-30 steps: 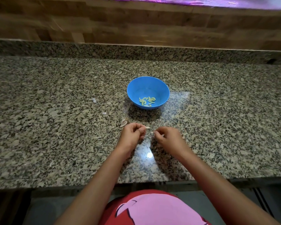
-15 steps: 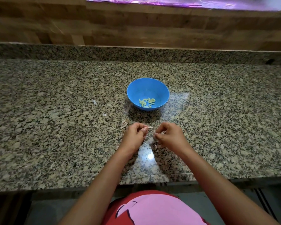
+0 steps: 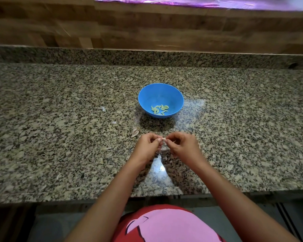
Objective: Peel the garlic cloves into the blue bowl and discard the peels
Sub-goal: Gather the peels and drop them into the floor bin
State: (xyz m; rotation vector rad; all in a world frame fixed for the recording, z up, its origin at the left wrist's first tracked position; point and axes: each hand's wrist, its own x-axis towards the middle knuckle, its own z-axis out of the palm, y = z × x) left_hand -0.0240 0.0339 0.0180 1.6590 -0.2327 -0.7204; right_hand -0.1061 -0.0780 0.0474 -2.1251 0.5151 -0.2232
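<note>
A blue bowl point(image 3: 175, 95) stands on the granite counter with several peeled pale-green garlic cloves point(image 3: 159, 109) at its bottom. Just in front of it, my left hand point(image 3: 149, 145) and my right hand point(image 3: 181, 145) meet fingertip to fingertip. Between them they pinch a small pale garlic clove point(image 3: 164, 139), mostly hidden by the fingers. An unpeeled clove or peel piece point(image 3: 135, 132) lies on the counter just left of my left hand.
Small white peel scraps point(image 3: 103, 108) lie scattered on the counter left of the bowl. The granite counter point(image 3: 59, 137) ends in a raised back ledge under a wooden wall. Its front edge runs near my body.
My hands have drawn closer together, so the fingertips now touch around the clove. The bowl and the scraps have not moved.
</note>
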